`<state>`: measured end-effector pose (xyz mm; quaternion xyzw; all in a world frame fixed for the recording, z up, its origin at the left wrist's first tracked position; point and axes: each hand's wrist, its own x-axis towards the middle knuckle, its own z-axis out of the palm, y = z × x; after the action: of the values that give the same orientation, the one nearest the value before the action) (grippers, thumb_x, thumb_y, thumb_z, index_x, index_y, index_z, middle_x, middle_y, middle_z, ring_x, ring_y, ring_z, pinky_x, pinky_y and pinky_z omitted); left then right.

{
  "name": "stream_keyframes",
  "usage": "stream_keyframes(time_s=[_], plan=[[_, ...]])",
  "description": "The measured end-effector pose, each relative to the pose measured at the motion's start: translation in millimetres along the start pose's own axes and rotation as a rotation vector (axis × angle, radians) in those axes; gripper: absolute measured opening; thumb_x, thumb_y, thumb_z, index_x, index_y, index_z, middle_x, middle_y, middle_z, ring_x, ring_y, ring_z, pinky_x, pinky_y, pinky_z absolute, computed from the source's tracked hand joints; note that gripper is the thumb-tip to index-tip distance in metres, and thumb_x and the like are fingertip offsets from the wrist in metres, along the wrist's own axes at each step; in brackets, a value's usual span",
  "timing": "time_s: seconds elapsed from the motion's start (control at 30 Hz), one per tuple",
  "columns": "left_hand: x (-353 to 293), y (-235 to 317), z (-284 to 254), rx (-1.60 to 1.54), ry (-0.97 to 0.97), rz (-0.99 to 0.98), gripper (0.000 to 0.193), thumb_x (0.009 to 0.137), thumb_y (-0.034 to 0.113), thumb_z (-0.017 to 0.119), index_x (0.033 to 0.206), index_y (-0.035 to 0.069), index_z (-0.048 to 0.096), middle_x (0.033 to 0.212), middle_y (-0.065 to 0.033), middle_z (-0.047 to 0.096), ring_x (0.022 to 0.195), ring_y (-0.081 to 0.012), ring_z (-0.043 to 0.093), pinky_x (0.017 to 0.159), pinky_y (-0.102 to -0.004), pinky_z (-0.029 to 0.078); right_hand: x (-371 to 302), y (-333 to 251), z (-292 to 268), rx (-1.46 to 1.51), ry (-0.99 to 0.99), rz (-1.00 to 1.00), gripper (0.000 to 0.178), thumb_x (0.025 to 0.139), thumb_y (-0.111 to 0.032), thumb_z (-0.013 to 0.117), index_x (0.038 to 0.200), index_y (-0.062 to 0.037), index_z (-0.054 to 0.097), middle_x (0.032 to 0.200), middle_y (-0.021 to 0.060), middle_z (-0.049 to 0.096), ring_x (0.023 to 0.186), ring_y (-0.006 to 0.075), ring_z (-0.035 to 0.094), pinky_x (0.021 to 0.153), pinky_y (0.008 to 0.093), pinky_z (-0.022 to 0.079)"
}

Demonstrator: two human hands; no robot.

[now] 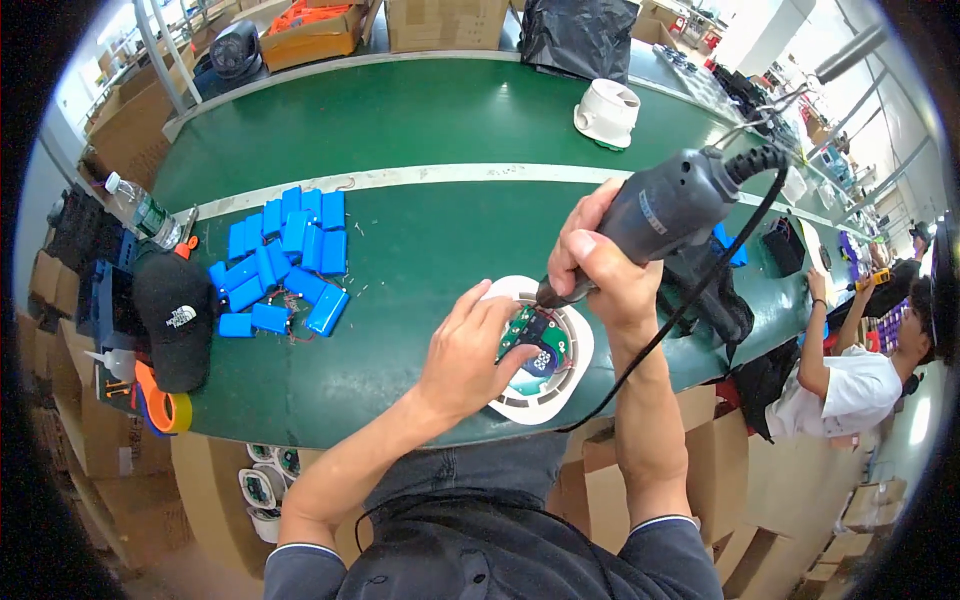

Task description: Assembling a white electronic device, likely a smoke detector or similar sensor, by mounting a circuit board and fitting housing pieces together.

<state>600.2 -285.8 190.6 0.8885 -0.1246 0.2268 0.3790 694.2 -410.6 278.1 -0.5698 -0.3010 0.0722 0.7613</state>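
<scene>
Where cardboard boxes (440,20) crowd round, green workbench (420,120), blue battery packs (285,260).

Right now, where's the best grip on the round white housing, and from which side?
Grip the white housing by its outer rim, from the left. The left hand already rests there, fingers on the rim. The circuit board fills the centre and the screwdriver, in the right hand, comes down from the upper right.
</scene>
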Motion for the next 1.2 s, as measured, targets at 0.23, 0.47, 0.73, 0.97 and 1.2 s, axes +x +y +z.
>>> stream_keyframes(time_s=[0.23, 0.47, 0.73, 0.97, 1.2], plan=[[11.1, 5.8, 1.6, 0.134, 0.024, 0.018, 0.027, 0.072, 0.016, 0.068, 0.094, 0.003, 0.059, 0.094, -0.0154, 0.062, 0.097, -0.0365, 0.055, 0.085, -0.0422, 0.044, -13.3, -25.7, -9.0, 0.090, 0.047, -0.213, 0.024, 0.074, -0.009, 0.060, 0.089, -0.0021, 0.042, 0.068, 0.0107, 0.047, 0.047, 0.0169, 0.048, 0.045, 0.0294, 0.044], [35.2, 17.7, 5.9, 0.521, -0.194, 0.052, 0.007, 0.070, 0.012, 0.059, 0.069, 0.005, 0.060, 0.075, -0.0131, 0.061, 0.073, -0.0304, 0.059, 0.069, -0.0452, 0.043, -34.4, -39.1, -20.7, 0.103, 0.064, -0.240, 0.028, 0.074, -0.012, 0.061, 0.089, -0.0032, 0.040, 0.068, 0.0100, 0.046, 0.046, 0.0161, 0.047, 0.045, 0.0292, 0.044], [85.1, 47.0, 6.2, 0.730, -0.649, -0.050, 0.011, 0.064, 0.011, 0.060, 0.069, 0.003, 0.064, 0.074, -0.0182, 0.064, 0.071, -0.0343, 0.064, 0.064, -0.0461, 0.049, -58.2, -43.9, -42.2, 0.245, 0.125, -0.288, 0.026, 0.071, 0.000, 0.060, 0.089, -0.0015, 0.042, 0.065, 0.0088, 0.051, 0.050, 0.0143, 0.052, 0.047, 0.0265, 0.047], [91.1, 36.9, 8.5, 0.691, -0.663, -0.191, 0.018, 0.062, 0.016, 0.061, 0.071, 0.001, 0.065, 0.072, -0.0211, 0.063, 0.072, -0.0357, 0.064, 0.066, -0.0414, 0.052, -75.9, -45.6, -58.5, 0.265, 0.166, -0.320, 0.027, 0.070, 0.003, 0.059, 0.090, -0.0017, 0.042, 0.066, 0.0089, 0.049, 0.049, 0.0145, 0.051, 0.047, 0.0266, 0.047], [60.1, -14.3, -43.2, 0.533, -0.249, -0.349, 0.014, 0.071, 0.013, 0.056, 0.071, 0.000, 0.060, 0.068, -0.0189, 0.061, 0.066, -0.0342, 0.061, 0.062, -0.0436, 0.049, -93.9, -57.0, -72.0, 0.246, 0.199, -0.351, 0.029, 0.070, 0.001, 0.061, 0.091, -0.0030, 0.042, 0.068, 0.0080, 0.049, 0.049, 0.0140, 0.050, 0.048, 0.0267, 0.047]])
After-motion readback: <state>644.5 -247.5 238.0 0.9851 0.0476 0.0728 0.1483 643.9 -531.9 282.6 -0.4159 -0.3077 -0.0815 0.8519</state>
